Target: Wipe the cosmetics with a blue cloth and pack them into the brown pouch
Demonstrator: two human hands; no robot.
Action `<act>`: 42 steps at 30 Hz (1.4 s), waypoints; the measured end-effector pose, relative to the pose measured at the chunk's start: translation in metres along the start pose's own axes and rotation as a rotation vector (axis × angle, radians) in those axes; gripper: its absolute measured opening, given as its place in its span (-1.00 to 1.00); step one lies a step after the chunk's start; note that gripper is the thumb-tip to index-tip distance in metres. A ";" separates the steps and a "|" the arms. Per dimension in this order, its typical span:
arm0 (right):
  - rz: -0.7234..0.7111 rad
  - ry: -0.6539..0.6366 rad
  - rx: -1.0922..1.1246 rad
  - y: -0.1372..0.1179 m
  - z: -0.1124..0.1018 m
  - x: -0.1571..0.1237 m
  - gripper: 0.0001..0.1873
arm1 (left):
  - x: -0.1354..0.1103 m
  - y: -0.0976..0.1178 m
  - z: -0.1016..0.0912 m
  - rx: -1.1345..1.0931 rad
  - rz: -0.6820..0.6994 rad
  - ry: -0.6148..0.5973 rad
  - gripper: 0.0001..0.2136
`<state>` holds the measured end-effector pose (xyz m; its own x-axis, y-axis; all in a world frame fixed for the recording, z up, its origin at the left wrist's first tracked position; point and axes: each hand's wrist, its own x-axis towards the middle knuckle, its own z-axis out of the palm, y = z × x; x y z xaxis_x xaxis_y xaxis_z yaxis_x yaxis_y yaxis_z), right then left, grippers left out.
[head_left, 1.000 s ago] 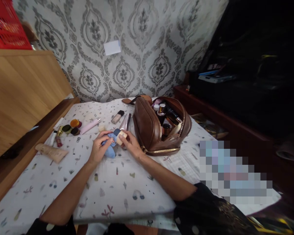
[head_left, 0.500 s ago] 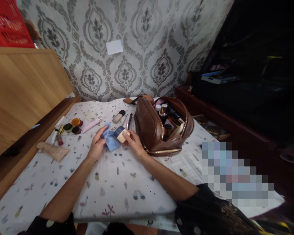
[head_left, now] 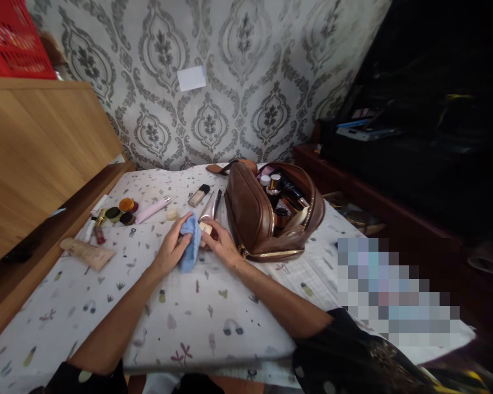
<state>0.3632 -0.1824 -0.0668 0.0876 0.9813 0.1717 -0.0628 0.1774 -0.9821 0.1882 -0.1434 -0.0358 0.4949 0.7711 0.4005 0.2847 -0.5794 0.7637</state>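
A light blue cloth is bunched in my left hand, whose fingers are closed round it. My right hand grips a small cream-coloured jar between thumb and fingers. The cloth is pressed against the jar's left end and hides its dark blue part. Just beyond my hands lie a silvery-pink tube with a dark cap and a foundation bottle with a black cap. Right of my right hand stands a brown toiletry bag, unzipped, with several bottles and jars inside.
At the left lie a beige tube, a pink tube, an orange-lidded jar and several other cosmetics. A wooden cabinet borders the table's left side. The patterned wall rises behind. A blurred patch covers something at the right.
My left hand has brought the blue cloth rightward onto the jar, covering its dark blue end. The jar has turned slightly in my right hand. A small pale round thing now shows beyond my left hand.
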 end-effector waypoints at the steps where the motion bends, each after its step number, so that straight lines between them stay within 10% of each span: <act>1: -0.017 -0.005 -0.027 0.001 0.000 0.000 -0.53 | -0.001 0.000 0.001 0.011 -0.014 -0.003 -0.51; 22: -0.232 -0.072 -0.345 -0.004 0.004 -0.011 -0.49 | 0.008 -0.015 -0.014 -0.263 -0.172 0.308 -0.41; 27: -0.182 -0.034 -0.243 -0.004 0.004 -0.010 -0.48 | 0.008 -0.017 -0.015 -0.321 -0.182 0.207 -0.28; 33: -0.111 -0.025 -0.136 -0.006 0.006 -0.008 -0.46 | 0.006 -0.010 -0.017 -0.181 -0.168 0.097 -0.61; 42: -0.079 -0.035 -0.117 -0.004 0.006 -0.008 -0.47 | 0.012 -0.011 -0.023 0.223 0.034 0.498 -0.80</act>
<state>0.3572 -0.1901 -0.0640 0.0526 0.9671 0.2490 0.0592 0.2459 -0.9675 0.1724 -0.1215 -0.0282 0.0739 0.7514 0.6557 0.4694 -0.6063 0.6419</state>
